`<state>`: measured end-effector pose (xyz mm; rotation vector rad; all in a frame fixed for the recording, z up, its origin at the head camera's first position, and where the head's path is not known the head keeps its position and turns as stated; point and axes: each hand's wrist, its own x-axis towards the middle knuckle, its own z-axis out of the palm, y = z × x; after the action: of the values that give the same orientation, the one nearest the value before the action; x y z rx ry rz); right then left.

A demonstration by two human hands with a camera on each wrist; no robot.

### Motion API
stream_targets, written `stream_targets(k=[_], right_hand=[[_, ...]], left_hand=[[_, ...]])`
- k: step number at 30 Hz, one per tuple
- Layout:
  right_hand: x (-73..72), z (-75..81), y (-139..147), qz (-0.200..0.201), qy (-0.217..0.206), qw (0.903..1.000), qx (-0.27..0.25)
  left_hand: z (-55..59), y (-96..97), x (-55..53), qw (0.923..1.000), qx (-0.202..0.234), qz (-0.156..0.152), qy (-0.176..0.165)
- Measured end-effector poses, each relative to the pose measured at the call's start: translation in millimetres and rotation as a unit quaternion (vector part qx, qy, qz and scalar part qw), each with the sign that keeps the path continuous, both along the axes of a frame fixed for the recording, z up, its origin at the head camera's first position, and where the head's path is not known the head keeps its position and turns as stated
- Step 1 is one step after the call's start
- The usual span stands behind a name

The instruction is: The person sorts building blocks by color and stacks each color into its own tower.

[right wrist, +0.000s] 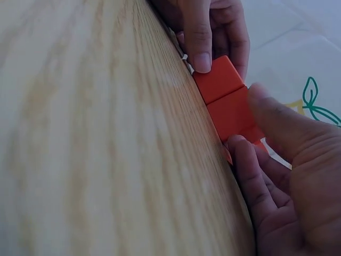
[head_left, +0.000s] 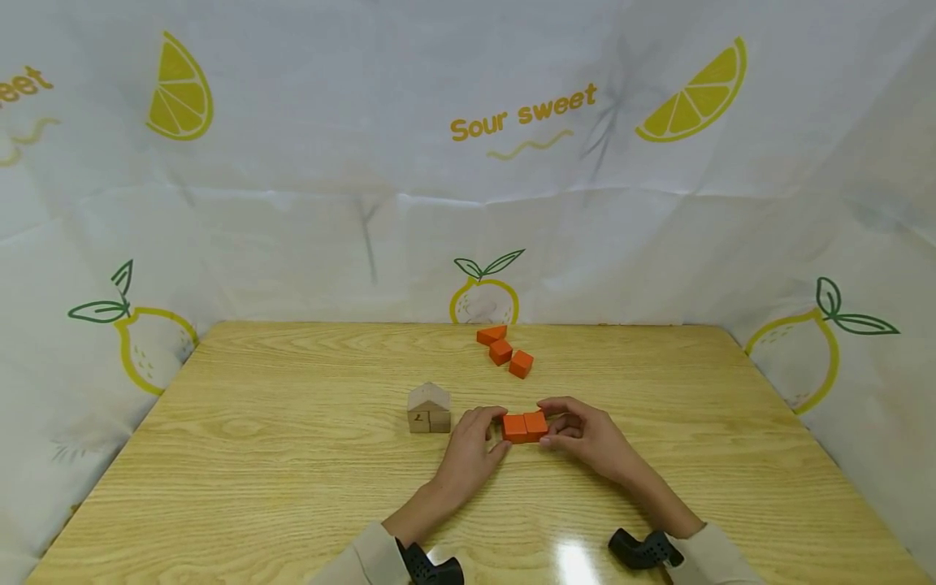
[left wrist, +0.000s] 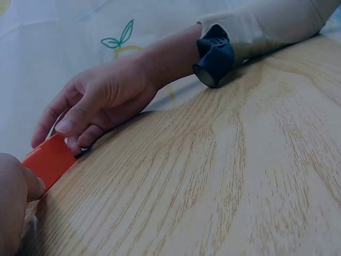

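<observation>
Two orange cubes sit side by side on the table between the hands, their inner faces together. The left hand pinches the left orange cube, its thumb at the near side and fingers at the far side. Around the right orange cube, the right hand closes with thumb and index finger in the same way. In the right wrist view the left thumb lies against a corner of its cube, and the right hand is at the other end.
A small natural-wood house of stacked blocks with a triangular roof stands left of the left hand. Farther back lie an orange triangle block and two loose orange cubes. A lemon-printed white sheet hangs behind the wooden table.
</observation>
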<state>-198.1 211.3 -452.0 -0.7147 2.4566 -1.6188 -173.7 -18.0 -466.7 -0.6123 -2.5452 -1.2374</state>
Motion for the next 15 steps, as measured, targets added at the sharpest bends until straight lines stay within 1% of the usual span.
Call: stream_targets(k=[3,5,7,10,12,15], right_hand=[[-2.4,-1.7,2.2,0.012,0.016,0.9996,-0.019],[-4.1,-2.7,2.8,0.009,0.031,0.9989,-0.034],[-6.1,-3.0,2.6,-0.010,0.038,0.9977,-0.054],[-9.8,-2.0,1.5,-0.060,0.041,0.9944,-0.077],[-12.7,-1.5,0.9,-0.084,0.040,0.9918,-0.088],[-17.2,-1.6,-0.2,-0.096,0.045,0.9904,-0.089]], left_hand=[[-0.8,0.3,-0.1,1.0000,0.001,0.002,0.000],[-1.5,0.4,-0.4,1.0000,0.002,0.001,0.000],[-1.9,0.4,-0.8,1.0000,0.002,0.001,0.001],[-2.0,0.3,-1.3,1.0000,0.001,-0.001,0.001],[-1.8,0.1,-1.2,1.0000,-0.002,-0.001,0.002],[-1.1,-0.2,-0.4,1.0000,-0.006,0.002,0.004]])
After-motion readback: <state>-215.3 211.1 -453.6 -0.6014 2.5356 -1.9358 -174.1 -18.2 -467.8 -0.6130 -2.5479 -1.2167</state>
